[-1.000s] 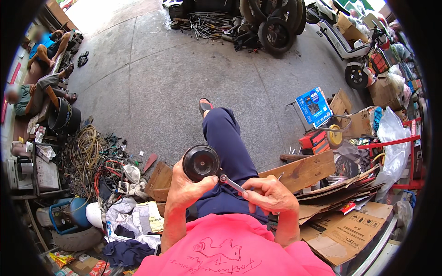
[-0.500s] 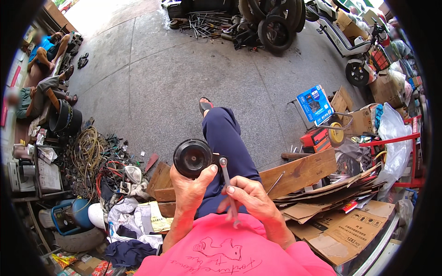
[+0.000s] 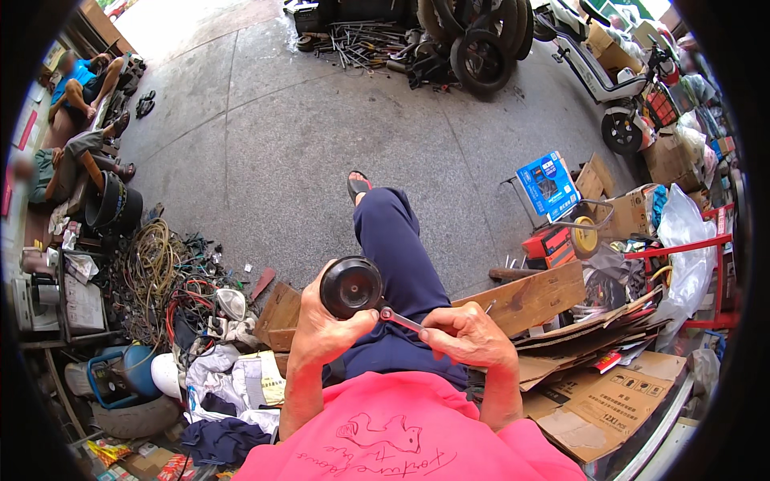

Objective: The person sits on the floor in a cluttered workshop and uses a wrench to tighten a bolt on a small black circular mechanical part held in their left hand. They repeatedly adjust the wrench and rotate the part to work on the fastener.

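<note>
My left hand is closed round a round black metal part, disc-shaped with a small centre hub, held over my navy trouser leg. A silver wrench lies diagonally with its ring end at a fitting just below and right of the disc, beside my left thumb. My right hand grips the wrench's other end between thumb and curled fingers. Whether the ring end is seated on a nut is too small to tell.
Wooden boards and flattened cardboard lie right; coiled cables, clothes and a blue tank left. Two people sit far left. Tyres, scattered tools and a white scooter stand farther off.
Since half a second ago the wrench has swung from near upright back to a diagonal. My right hand has moved up and rightward, and the black disc has moved slightly down and right.
</note>
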{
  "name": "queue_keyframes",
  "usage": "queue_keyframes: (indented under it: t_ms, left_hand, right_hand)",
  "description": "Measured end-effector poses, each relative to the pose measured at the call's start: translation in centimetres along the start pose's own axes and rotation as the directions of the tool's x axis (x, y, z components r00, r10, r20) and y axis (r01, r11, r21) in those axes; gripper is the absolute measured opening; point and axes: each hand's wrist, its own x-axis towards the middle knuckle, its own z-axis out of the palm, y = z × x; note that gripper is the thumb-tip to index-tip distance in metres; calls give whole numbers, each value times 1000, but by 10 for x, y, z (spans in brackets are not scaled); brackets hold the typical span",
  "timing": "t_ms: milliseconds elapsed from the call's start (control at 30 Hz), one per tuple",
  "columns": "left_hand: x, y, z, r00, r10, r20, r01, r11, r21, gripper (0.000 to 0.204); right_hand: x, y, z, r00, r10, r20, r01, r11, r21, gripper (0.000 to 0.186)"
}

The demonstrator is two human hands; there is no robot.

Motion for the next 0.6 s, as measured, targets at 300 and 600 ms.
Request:
queue_keyframes:
  t_ms: [300, 600]
  left_hand:
    - [-2, -5, 20, 963, 30, -268, -81, 980, -180, 25]
    - [-9, -5, 39, 931, 33, -365, -123, 966, -229, 22]
  right_hand:
    - [2, 1, 21, 997, 77, 9, -73, 908, 412, 19]
    - [11, -1, 61, 991, 4, 134, -99, 700, 708, 25]
